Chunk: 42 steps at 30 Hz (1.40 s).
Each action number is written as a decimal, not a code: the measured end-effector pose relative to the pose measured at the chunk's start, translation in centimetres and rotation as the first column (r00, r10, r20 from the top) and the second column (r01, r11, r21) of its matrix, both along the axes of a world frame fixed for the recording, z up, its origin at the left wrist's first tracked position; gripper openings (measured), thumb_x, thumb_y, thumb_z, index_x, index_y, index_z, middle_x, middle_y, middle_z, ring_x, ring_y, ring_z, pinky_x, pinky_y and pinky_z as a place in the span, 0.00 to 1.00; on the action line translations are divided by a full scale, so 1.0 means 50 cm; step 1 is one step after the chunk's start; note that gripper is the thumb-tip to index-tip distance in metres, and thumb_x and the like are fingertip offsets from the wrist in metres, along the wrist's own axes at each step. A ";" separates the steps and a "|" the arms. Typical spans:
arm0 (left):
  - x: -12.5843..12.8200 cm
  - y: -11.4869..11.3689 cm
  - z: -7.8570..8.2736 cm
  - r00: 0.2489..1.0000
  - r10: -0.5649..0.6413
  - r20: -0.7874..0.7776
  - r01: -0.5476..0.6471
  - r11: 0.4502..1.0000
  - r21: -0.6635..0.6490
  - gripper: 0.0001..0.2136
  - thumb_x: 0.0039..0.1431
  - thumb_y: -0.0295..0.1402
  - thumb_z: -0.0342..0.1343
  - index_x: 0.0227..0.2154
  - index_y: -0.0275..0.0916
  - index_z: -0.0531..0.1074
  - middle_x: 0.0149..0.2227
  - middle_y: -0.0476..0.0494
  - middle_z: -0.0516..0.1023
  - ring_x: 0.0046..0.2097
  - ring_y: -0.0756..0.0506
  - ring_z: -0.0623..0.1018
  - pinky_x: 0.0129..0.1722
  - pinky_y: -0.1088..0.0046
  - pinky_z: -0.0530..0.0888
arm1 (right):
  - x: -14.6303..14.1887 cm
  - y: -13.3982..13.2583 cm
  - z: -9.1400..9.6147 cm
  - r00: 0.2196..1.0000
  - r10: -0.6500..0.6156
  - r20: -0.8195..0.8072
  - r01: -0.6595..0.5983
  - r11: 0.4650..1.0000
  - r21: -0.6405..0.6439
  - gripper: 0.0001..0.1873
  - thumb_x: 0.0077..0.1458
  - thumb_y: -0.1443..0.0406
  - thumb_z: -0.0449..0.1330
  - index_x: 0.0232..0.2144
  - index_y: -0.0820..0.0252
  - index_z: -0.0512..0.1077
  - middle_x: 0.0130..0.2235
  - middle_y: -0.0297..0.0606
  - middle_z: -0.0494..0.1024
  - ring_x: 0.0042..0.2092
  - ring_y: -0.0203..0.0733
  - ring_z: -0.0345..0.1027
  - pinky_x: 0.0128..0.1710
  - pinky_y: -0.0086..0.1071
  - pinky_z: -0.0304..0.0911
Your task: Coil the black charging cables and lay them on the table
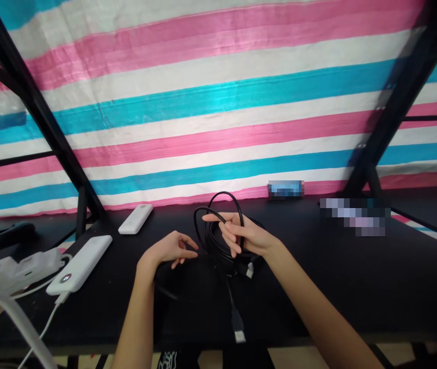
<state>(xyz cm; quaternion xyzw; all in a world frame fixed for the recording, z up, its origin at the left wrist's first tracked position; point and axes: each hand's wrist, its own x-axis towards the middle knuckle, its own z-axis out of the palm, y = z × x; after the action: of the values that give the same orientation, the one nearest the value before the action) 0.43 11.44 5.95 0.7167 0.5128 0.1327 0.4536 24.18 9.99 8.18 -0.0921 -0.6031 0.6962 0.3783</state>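
A black USB cable is partly coiled above the dark table. Its loops pass through the fingers of my right hand, which is curled round them with the index finger stretched out to the left. To the left of the coil, my left hand has thumb and fingers brought together in a pinch at a strand of the cable; the exact contact is hard to see. One USB plug hangs down towards the table's front edge. A second light-coloured connector shows just below my right hand.
On the left lie a white power bank with a white lead plugged in, another white power bank and a power strip with white chargers. A blurred blue item and other blurred items lie right. Striped sheeting hangs behind black frame bars.
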 end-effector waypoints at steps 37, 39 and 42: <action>-0.046 -0.008 0.025 0.071 -0.040 0.997 -0.687 0.723 0.078 0.22 0.60 0.40 0.49 0.18 0.41 0.43 0.14 0.62 0.35 0.16 0.55 0.35 0.16 0.79 0.56 | 0.046 0.016 0.031 0.941 -0.271 -0.203 0.198 0.926 -0.321 0.10 0.61 0.63 0.57 0.42 0.58 0.75 0.18 0.19 0.55 0.12 0.24 0.34 0.11 0.16 0.53; -0.060 0.007 0.020 0.082 0.002 0.997 -0.730 0.681 0.059 0.20 0.62 0.41 0.49 0.18 0.41 0.50 0.14 0.62 0.43 0.15 0.56 0.42 0.17 0.80 0.58 | 0.050 0.017 0.027 0.934 -0.258 -0.246 0.177 0.935 -0.306 0.10 0.62 0.62 0.58 0.43 0.56 0.75 0.18 0.18 0.55 0.12 0.24 0.34 0.12 0.16 0.53; -0.069 0.037 0.006 0.160 0.141 0.977 -0.769 0.639 0.034 0.13 0.63 0.41 0.51 0.29 0.36 0.68 0.22 0.56 0.66 0.20 0.56 0.63 0.21 0.78 0.66 | 0.061 0.020 0.021 0.915 -0.226 -0.335 0.142 0.956 -0.257 0.12 0.61 0.57 0.58 0.45 0.53 0.75 0.18 0.18 0.54 0.12 0.23 0.32 0.12 0.15 0.53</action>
<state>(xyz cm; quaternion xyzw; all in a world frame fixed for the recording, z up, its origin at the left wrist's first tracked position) -3.04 13.31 6.25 0.3951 0.3008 0.7862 0.3679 27.23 10.99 9.23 -0.0620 -0.4285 0.7266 0.5335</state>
